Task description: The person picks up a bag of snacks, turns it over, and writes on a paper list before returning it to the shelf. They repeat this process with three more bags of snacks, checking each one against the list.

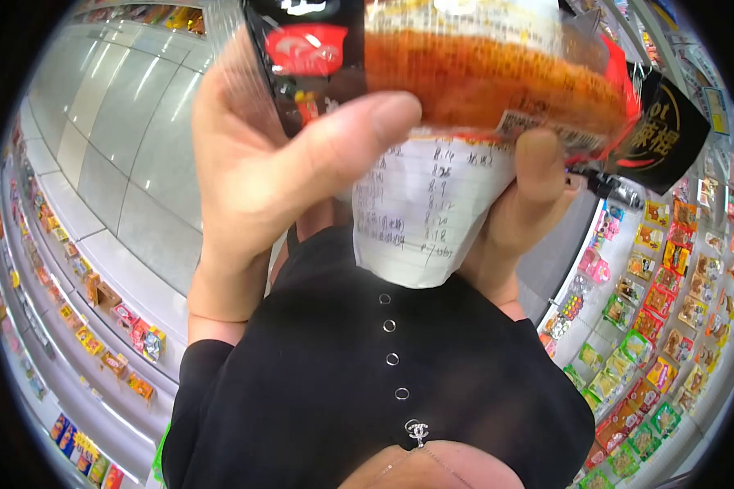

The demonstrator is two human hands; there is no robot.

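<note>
A clear snack package (481, 81) with orange-brown food inside is held up close to the camera, its upper part cut off by the frame. My left hand (277, 163) grips its black-labelled left end, thumb across the front. At the lower right, my right hand (522, 191) is closed on the package, with its thumb near the white printed label. Below the package hangs a paper list (416, 220) with handwritten lines and numbers, apparently also in the right hand. A dark pen-like object (607, 187) sticks out beside that hand. Most of the right fingers are hidden.
Shelves with several rows of packaged snacks (644, 342) curve along the right. More shelves with small boxes and packets (98, 334) stand at the left. Grey floor tiles (155, 147) show between, at the upper left. A black garment (383, 350) fills the lower middle.
</note>
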